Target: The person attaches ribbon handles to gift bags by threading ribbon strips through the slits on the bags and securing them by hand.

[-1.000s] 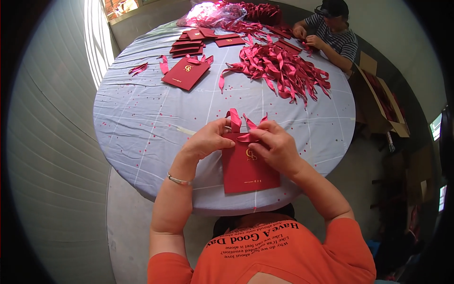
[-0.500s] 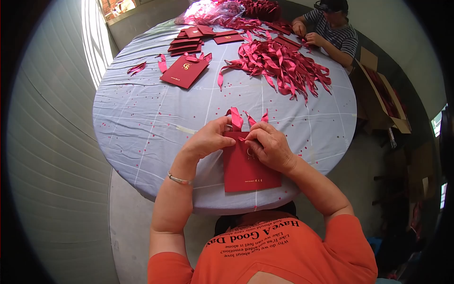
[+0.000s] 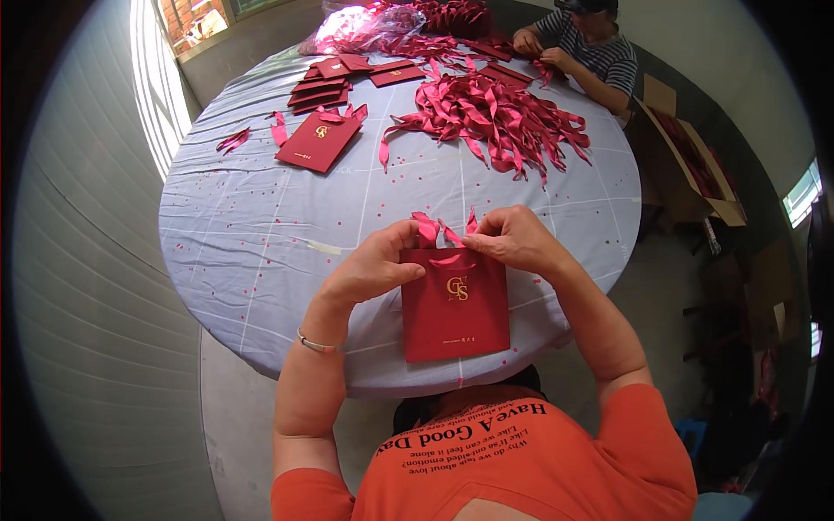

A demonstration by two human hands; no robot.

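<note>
A dark red paper gift bag [image 3: 456,326] with a gold emblem lies at the table's near edge, in front of my chest. My left hand [image 3: 379,262] is closed on its upper left corner, thumb on the front face and fingers behind. My right hand [image 3: 519,240] pinches a pink ribbon [image 3: 450,233] at the bag's upper right edge. One ribbon length crosses the front just under the rim, and loops rise above the top. What my left fingertips hold behind the bag is hidden.
A heap of pink ribbons [image 3: 486,113] covers the far middle of the round table [image 3: 234,286]. A ribboned bag [image 3: 317,148] and stacked red bags [image 3: 320,94] lie far left. Across sits a co-worker [image 3: 599,62]. An open cardboard box [image 3: 695,165] stands right.
My right hand has moved from the bag's front up to its upper right edge, uncovering the emblem. The ribbon now lies across the front below the rim. My left hand stays at the corner.
</note>
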